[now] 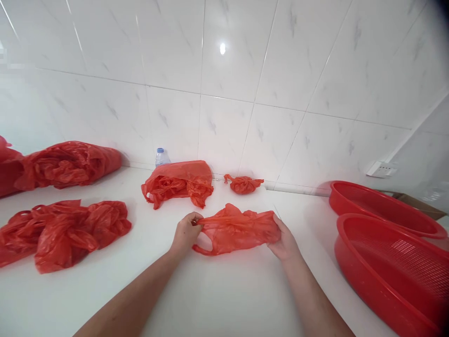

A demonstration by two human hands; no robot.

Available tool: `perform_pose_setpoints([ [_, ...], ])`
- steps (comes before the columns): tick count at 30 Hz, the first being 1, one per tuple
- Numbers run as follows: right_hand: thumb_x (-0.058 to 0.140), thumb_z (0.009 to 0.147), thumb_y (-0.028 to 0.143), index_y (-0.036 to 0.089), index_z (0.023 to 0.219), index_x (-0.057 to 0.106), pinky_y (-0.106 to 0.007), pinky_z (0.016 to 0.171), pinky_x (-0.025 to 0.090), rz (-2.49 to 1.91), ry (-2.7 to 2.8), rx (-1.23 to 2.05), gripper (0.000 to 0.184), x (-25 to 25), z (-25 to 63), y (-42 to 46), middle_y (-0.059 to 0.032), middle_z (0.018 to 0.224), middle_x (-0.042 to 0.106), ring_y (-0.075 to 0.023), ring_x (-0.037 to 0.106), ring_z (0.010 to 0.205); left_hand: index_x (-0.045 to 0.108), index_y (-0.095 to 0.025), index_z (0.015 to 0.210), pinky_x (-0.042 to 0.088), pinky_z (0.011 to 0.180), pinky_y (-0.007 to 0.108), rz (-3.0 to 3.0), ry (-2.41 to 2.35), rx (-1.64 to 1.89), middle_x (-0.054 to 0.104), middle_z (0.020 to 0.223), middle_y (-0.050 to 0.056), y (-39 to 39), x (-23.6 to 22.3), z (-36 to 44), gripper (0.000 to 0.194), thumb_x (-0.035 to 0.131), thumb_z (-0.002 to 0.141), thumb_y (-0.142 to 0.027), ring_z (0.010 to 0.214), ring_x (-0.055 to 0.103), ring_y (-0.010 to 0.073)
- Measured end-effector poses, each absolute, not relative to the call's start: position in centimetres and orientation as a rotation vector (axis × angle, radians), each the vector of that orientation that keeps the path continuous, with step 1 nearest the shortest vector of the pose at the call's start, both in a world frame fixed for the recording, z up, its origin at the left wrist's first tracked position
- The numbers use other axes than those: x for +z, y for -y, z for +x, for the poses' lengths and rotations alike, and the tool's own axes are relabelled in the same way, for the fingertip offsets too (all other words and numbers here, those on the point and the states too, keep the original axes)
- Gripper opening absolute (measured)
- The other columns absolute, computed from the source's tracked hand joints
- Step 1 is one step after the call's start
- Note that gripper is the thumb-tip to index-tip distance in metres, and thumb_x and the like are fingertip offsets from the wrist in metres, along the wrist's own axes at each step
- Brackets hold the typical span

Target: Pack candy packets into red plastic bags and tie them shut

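A crumpled red plastic bag (pixel 238 229) lies stretched between my hands on the white counter (pixel 217 295). My left hand (pixel 185 234) pinches the bag's left end by its handles. My right hand (pixel 286 241) grips the bag's right end, fingers closed on the plastic. One handle loop hangs down at the lower left of the bag.
A small knotted red bag (pixel 243 183) and a bigger open red bag (pixel 178 183) lie farther back, by a water bottle (pixel 161 157). Heaps of red bags (pixel 66 231) (pixel 66 164) lie left. Two red baskets (pixel 393 267) (pixel 380 203) stand right. Tiled wall behind.
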State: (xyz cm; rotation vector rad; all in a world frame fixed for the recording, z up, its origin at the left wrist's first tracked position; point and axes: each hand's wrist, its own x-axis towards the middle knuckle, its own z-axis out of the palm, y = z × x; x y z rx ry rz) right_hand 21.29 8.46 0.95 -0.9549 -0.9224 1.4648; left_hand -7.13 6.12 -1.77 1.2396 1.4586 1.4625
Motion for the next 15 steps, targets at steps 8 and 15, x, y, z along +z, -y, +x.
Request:
perform_pose_setpoints([
  [8, 0.059, 0.075, 0.051, 0.019, 0.094, 0.06, -0.036, 0.074, 0.05, -1.233, 1.034, 0.983, 0.037, 0.3, 21.4, -9.1, -0.0084, 0.097, 0.065, -0.0256, 0.061, 0.092, 0.054, -0.017, 0.077, 0.052, 0.072, 0.03, 0.77, -0.866, 1.456, 0.06, 0.064, -0.002, -5.6, -1.6, -6.1, 0.024, 0.069, 0.069, -0.035, 0.059, 0.058, 0.0106],
  [15, 0.05, 0.085, 0.024, 0.021, 0.096, 0.062, -0.04, 0.086, 0.044, -0.982, 1.796, -0.138, 0.017, 1.5, 15.7, -4.0, -0.0097, 0.095, 0.061, -0.0231, 0.055, 0.095, 0.052, -0.017, 0.075, 0.051, 0.066, 0.025, 0.745, -0.802, 1.443, 0.063, 0.07, 0.0, -4.9, -1.1, -5.0, 0.027, 0.073, 0.068, -0.034, 0.063, 0.06, 0.0117],
])
